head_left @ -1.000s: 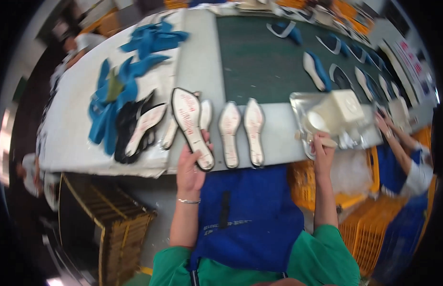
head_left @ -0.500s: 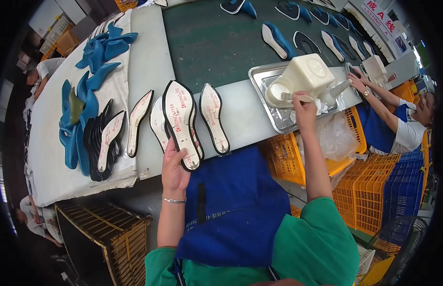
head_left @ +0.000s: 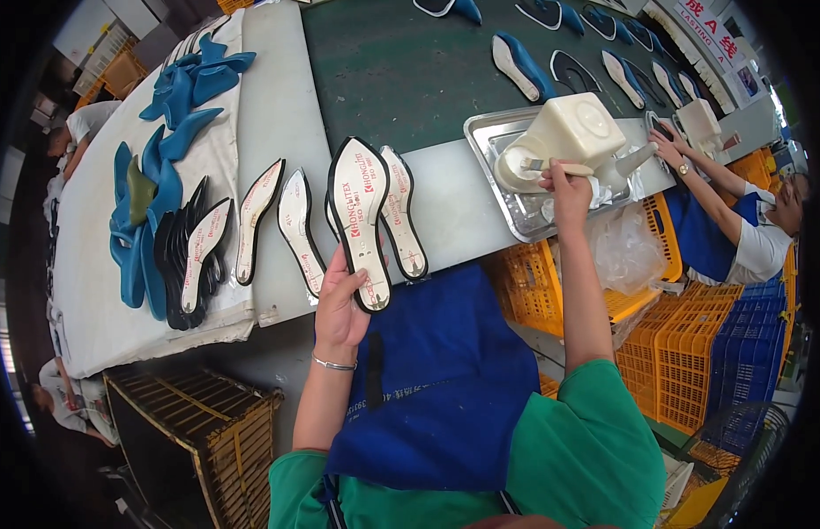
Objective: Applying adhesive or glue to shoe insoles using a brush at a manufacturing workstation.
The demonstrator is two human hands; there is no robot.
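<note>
My left hand (head_left: pixel 343 304) grips the heel end of a white, black-edged shoe insole (head_left: pixel 361 198), holding it up with its pointed toe away from me. A dark edge shows behind it; I cannot tell whether a second one is held. Similar insoles lie on the table on either side: one on the left (head_left: pixel 300 220) and one on the right (head_left: pixel 401 212), the latter partly covered. My right hand (head_left: pixel 567 196) holds a brush (head_left: pixel 572 168) by its pale handle, the brush end at the round mouth of a cream plastic pot (head_left: pixel 579 132). That pot stands in a metal tray (head_left: pixel 482 134).
Further left lie another insole (head_left: pixel 258 212), a dark-edged stack of insoles (head_left: pixel 194 256) and blue shoe lasts (head_left: pixel 163 189). A green belt (head_left: pixel 392 79) carries more lasts. Yellow crates (head_left: pixel 529 286) stand below the tray. A co-worker (head_left: pixel 736 212) works at the right.
My left hand has moved right with the insole, uncovering the left one on the table and overlapping the right one. The brush has risen slightly and now lies more level at the pot's mouth.
</note>
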